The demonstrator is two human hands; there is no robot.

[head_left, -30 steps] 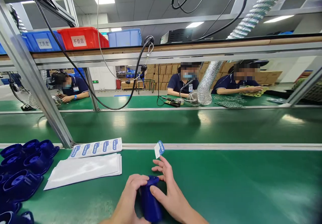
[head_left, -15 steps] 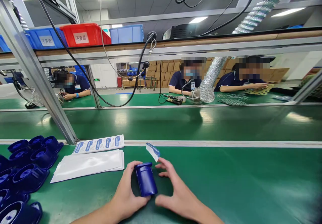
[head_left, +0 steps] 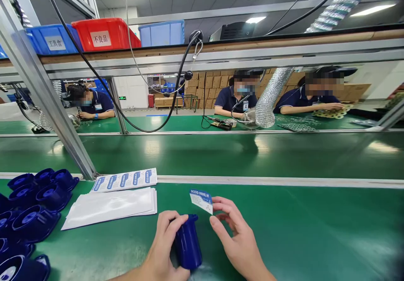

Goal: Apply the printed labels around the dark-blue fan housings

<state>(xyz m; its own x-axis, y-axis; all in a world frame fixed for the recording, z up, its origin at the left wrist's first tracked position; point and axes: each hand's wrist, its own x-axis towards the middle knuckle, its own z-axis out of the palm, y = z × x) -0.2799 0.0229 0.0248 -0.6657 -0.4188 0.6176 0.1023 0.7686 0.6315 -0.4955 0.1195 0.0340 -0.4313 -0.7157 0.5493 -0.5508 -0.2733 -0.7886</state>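
My left hand (head_left: 162, 247) is wrapped round a dark blue plastic part (head_left: 188, 243) that lies on the green bench near the front edge. My right hand (head_left: 238, 241) sits just right of it and pinches a small white and blue label sticker (head_left: 201, 200) between thumb and fingers. The sticker hangs a little above the part's far end and does not touch it.
A sheet of blue labels (head_left: 125, 180) and a stack of white backing sheets (head_left: 110, 207) lie to the left. Several more blue parts (head_left: 31, 205) are piled at the far left. A slanted metal post (head_left: 47, 91) rises there. Beyond runs a green conveyor (head_left: 221, 154), with co-workers seated across it.
My right hand has turned the sticker flat, its print facing me, and pulled it nearer to the part. My left hand has tipped the part over onto its side.
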